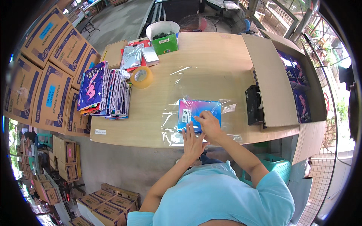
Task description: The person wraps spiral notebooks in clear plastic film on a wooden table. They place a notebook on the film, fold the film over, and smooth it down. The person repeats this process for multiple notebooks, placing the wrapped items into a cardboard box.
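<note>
A blue and pink spiral notebook (183, 105) lies on a sheet of clear plastic film (170, 120) near the table's front edge, with a white barcode label (184, 115) on its left part. My left hand (194, 145) rests at the notebook's near edge, fingers stretched out and nothing held in them. Over the notebook's right half is my right hand (211, 127), its fingers curled and thumb and forefinger drawn together on the cover. Whatever sits between those fingertips is hidden.
Spiral notebooks (92, 86) are stacked at the left, beside a tape roll (141, 77) and brown cartons (51, 96). Farther back stands a green box (166, 44). An open carton (272, 75) of notebooks and a black object (254, 104) occupy the right side.
</note>
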The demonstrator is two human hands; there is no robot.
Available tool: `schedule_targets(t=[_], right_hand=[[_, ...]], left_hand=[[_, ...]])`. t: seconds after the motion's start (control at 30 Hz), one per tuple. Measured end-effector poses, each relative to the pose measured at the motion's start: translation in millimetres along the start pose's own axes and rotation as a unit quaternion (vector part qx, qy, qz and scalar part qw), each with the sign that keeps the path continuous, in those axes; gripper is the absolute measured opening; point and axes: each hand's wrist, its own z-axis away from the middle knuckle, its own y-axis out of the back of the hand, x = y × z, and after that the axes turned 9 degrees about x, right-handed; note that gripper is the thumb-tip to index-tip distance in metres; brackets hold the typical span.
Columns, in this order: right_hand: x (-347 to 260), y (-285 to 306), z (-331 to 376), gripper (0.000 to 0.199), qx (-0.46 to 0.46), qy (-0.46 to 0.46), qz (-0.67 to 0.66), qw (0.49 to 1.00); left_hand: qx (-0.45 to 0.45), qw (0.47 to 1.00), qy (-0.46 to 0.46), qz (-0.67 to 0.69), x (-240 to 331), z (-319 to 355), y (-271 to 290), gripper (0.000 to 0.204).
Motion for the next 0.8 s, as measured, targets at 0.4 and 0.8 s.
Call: schedule_targets(t=[0.4, 0.8], right_hand=[[-22, -13, 14, 0.013, 0.023, -0.05, 0.043, 0.998], [-18, -18, 8, 0.009, -0.072, -0.043, 0.05, 0.995]], left_hand=[[0.041, 0.998, 0.025, -0.035, -14, -9, -48, 0.073], [0.047, 0.996, 0.035, -0.069, -19, -15, -67, 0.081]])
